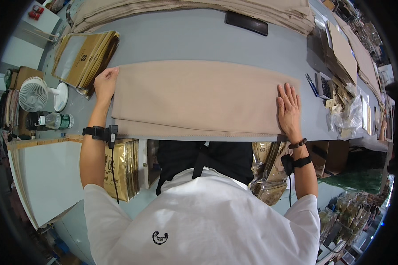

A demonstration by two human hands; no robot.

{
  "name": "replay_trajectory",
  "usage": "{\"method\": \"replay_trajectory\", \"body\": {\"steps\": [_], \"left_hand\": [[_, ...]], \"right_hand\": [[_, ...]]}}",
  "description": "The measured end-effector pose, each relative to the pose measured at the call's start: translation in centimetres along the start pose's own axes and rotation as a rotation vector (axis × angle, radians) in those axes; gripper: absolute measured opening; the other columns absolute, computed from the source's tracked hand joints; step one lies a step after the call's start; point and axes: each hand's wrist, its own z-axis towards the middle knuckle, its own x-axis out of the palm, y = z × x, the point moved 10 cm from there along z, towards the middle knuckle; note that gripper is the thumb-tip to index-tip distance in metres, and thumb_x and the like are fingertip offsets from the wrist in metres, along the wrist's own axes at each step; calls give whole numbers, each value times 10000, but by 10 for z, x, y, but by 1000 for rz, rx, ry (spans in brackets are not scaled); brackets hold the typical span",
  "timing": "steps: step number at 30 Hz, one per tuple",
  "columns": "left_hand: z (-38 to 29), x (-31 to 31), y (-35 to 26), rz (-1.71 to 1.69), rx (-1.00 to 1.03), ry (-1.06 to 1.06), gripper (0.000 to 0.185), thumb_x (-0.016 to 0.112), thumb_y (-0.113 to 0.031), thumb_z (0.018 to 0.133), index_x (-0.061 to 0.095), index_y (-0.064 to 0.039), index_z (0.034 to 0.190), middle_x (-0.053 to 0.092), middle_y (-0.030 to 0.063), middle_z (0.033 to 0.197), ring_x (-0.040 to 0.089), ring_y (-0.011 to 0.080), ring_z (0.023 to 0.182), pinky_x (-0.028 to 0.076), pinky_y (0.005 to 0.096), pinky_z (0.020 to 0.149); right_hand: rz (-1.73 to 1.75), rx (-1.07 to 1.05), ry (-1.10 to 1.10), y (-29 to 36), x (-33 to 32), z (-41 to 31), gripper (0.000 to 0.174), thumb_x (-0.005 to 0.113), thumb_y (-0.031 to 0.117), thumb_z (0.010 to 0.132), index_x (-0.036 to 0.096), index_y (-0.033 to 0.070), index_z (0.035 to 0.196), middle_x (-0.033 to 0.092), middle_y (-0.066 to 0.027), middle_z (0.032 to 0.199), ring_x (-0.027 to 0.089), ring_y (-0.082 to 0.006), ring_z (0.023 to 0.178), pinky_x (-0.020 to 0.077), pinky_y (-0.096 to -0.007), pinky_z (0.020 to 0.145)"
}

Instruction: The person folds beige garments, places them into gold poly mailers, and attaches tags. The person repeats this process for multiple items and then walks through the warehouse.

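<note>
A folded beige cloth [199, 96] lies lengthwise on the grey table [199, 36], its stitched lower edge along the table's near side. At its upper left corner, my left hand [106, 82] pinches the fabric between thumb and fingers. My right hand [289, 106] rests flat, palm down, on the cloth's right end, fingers a little apart. The lower layer of fabric shows below the upper one. Both wrists wear black straps with cabled devices.
A stack of beige cloth [192, 6] and a dark phone-like slab [246, 23] lie at the far side. Golden packets [86, 58], a white fan [33, 94] and a plastic bottle [58, 121] are left. Blue pens [312, 84], a small box [324, 86] and clear plastic bags [350, 112] are right.
</note>
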Motion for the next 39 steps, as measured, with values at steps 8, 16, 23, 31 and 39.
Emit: {"method": "replay_trajectory", "body": {"steps": [8,16,23,31,39], "left_hand": [[-70,-29,3,194,2,159,363,795,-336,901,763,24,938,720,41,748,614,74,673,494,250,637],[-102,-75,-30,-180,316,-237,252,722,-235,992,709,15,971,626,-41,778,529,37,728,443,207,645],[-110,-54,4,-257,17,87,204,653,-240,1037,641,-37,1020,595,-56,718,465,23,613,357,221,528],[-123,-37,4,314,33,243,264,745,-275,948,666,-23,951,437,-38,534,362,62,495,301,265,484],[-149,-34,-58,446,515,20,522,734,-350,906,610,-85,1339,618,125,1276,598,323,1088,494,434,934]], "right_hand": [[-20,-1,8,-3,3,2,452,426,319,1099,494,205,1531,424,-102,1606,323,-298,1518,188,-462,1250],[-25,-3,19,0,3,3,449,409,313,1101,497,207,1528,411,-97,1614,314,-303,1521,192,-464,1250],[-16,-3,29,-1,2,2,454,404,329,1102,495,211,1530,404,-88,1621,305,-298,1526,192,-464,1252],[-17,-31,40,0,1,3,458,419,327,1098,488,205,1534,396,-89,1625,300,-293,1529,185,-461,1254],[-13,-68,81,-3,0,3,465,435,340,1094,485,203,1535,389,-91,1629,298,-284,1531,178,-454,1257]]}}
